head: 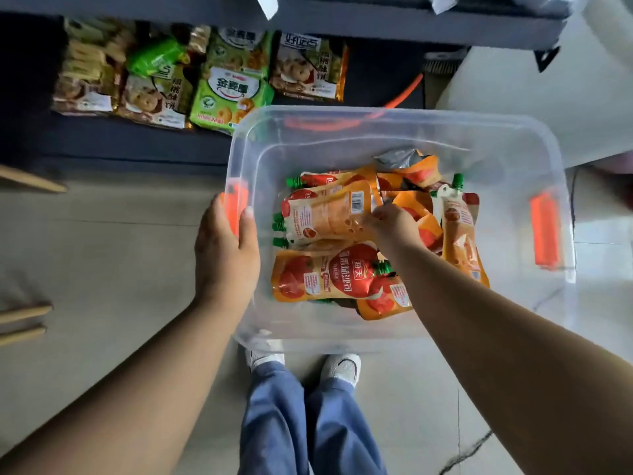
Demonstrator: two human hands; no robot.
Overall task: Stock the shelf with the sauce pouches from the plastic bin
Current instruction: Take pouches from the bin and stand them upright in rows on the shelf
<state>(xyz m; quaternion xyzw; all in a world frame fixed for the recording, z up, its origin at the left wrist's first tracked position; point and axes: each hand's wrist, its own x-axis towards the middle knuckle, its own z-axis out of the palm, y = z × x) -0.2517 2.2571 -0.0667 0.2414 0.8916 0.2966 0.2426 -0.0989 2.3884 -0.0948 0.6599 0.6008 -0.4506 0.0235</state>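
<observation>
A clear plastic bin (404,132) with orange latches stands on the floor in front of me. Inside lie several orange-and-red sauce pouches with green caps. My left hand (227,250) grips the bin's left rim over the orange latch (236,204), thumb inside the wall. My right hand (394,224) reaches into the bin and pinches the bottom edge of a pouch (329,214) that lies back side up, its barcode showing. Another pouch (342,272) lies face up closer to me. A dark shelf (113,142) runs along the top left.
Several snack bags (226,87) lie on the low dark shelf behind the bin. An upper shelf edge (411,25) crosses the top. A white surface (548,97) stands at right. My feet (340,368) are just below the bin. Wooden legs (24,320) show at left.
</observation>
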